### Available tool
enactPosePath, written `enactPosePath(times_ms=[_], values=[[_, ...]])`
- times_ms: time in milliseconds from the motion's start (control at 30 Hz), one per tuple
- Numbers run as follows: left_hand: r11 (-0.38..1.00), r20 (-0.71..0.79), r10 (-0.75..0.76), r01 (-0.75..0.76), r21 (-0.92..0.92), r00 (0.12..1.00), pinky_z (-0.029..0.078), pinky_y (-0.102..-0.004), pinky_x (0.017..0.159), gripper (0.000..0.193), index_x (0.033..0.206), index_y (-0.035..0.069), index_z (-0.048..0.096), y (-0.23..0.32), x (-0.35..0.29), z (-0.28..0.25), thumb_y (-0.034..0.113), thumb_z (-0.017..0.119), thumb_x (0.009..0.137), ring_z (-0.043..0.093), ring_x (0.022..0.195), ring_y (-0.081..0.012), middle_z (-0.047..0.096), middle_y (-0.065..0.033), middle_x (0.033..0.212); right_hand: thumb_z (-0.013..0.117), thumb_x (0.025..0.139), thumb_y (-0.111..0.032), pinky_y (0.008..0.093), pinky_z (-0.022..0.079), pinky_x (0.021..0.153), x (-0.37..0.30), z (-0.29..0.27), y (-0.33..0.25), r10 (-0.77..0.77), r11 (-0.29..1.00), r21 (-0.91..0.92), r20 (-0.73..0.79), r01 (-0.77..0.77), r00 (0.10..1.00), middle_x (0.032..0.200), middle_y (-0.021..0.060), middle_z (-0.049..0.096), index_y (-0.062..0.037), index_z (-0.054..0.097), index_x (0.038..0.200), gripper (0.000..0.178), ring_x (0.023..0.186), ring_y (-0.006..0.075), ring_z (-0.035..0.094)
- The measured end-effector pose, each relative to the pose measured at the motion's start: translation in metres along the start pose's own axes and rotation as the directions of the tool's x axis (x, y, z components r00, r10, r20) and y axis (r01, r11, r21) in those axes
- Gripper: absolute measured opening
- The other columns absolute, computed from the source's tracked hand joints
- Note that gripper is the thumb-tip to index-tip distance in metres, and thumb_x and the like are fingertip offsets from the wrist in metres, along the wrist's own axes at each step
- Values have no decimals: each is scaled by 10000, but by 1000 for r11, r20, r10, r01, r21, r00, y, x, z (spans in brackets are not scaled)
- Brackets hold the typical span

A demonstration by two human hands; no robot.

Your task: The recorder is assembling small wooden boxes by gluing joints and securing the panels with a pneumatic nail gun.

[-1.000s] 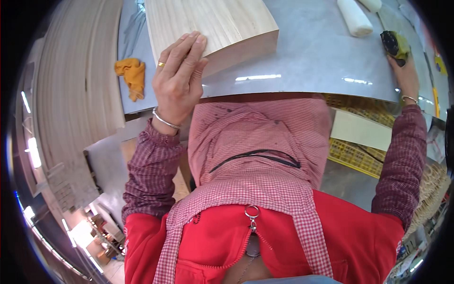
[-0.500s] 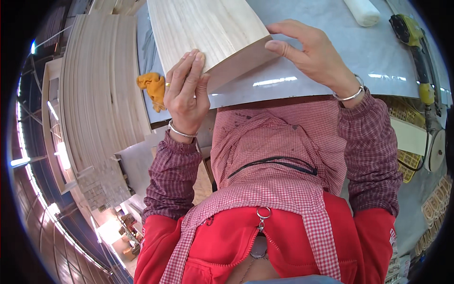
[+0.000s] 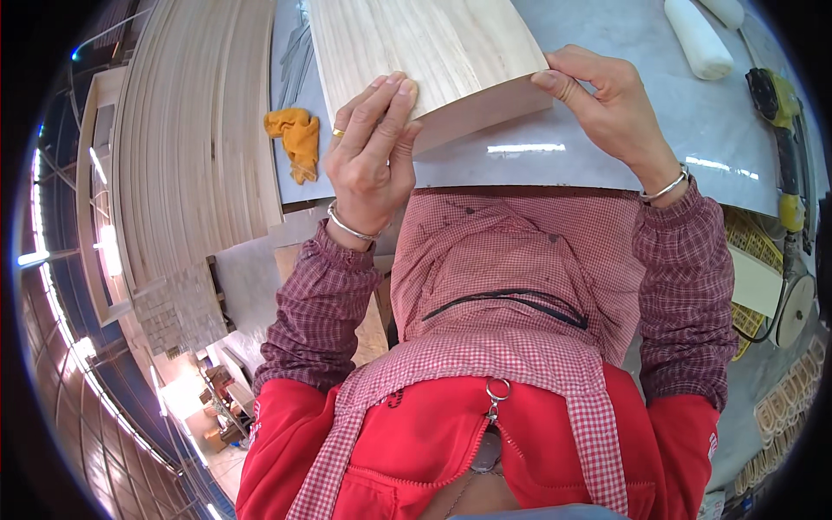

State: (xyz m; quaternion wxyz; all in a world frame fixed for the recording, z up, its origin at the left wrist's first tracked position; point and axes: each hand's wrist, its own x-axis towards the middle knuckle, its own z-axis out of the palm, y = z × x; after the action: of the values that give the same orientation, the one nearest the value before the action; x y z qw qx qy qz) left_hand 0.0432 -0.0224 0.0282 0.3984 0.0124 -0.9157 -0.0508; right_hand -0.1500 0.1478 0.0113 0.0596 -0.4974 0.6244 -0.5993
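A pale wooden box-like piece [image 3: 425, 52] with striped grain lies in front of me on the grey-white worktop [image 3: 485, 165]. Its flat upper face and the side nearest me both show, while the far end runs out of the picture. My left hand [image 3: 373, 134] grips the near left corner, its fingers together on the upper face and its thumb by the near side. At the near right corner my right hand [image 3: 611, 108] pinches the edge between thumb and fingers.
An orange cloth [image 3: 295, 143] lies left of the box, beside a tall stack of wooden boards [image 3: 195, 113]. At the far right are a white roll [image 3: 698, 39] and a yellow-black power tool [image 3: 780, 113]. Yellow crates [image 3: 745, 243] stand below the worktop's right side.
The whole view has shifted, so the worktop and the box appear farther right. My right thumb and fingers have closed on the box's corner. My left hand keeps its place on the left corner.
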Motion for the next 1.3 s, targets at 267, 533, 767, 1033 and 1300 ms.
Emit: enactPosePath(times_ms=[267, 533, 767, 1033, 1300], values=[[1000, 0, 21, -21, 14, 1000, 517, -314, 893, 376, 1107, 53, 686, 2, 4, 0, -1, 698, 735, 624, 1068, -242, 662, -84, 1144, 686, 843, -129, 233, 325, 508, -2, -5, 0, 35, 999, -21, -4, -35, 999, 705, 4, 615, 1, 696, 905, 144, 554, 102, 422], [999, 16, 9, -9, 32, 1000, 518, -310, 890, 371, 1110, 60, 685, 5, 6, 0, 8, 695, 743, 624, 1063, -237, 662, -78, 1142, 677, 859, -190, 216, 442, 618, -7, -9, -7, 130, 991, 13, 14, -130, 991, 864, 45, 702, 5, 694, 986, 233, 676, 138, 586], [1000, 2, 20, -20, 16, 1000, 519, -303, 887, 388, 1123, 73, 681, -4, -1, 5, 9, 695, 741, 621, 1066, -229, 653, -68, 1161, 655, 883, -223, 249, 484, 816, -21, -76, -1, 132, 914, -369, -123, -169, 984, 1087, 34, 691, -101, 670, 1157, 300, 931, 145, 643], [1000, -8, 31, -31, 3, 999, 523, -287, 875, 434, 1146, 88, 672, -11, -5, 9, 9, 701, 720, 615, 1073, -219, 641, -49, 1187, 581, 882, -304, 383, 482, 841, -88, -242, 19, 189, 291, -856, -386, -427, 903, 1124, 173, 643, -25, 489, 1320, 528, 925, 331, 636], [1000, -37, 0, 1, 28, 999, 518, -274, 873, 429, 1132, 76, 673, -15, -15, 7, 24, 710, 708, 616, 1061, -194, 644, -37, 1178, 597, 826, -283, 405, 493, 780, -79, -256, 57, 410, -82, -873, -469, -481, 782, 1001, 248, 633, 53, 516, 1158, 478, 859, 360, 633]])
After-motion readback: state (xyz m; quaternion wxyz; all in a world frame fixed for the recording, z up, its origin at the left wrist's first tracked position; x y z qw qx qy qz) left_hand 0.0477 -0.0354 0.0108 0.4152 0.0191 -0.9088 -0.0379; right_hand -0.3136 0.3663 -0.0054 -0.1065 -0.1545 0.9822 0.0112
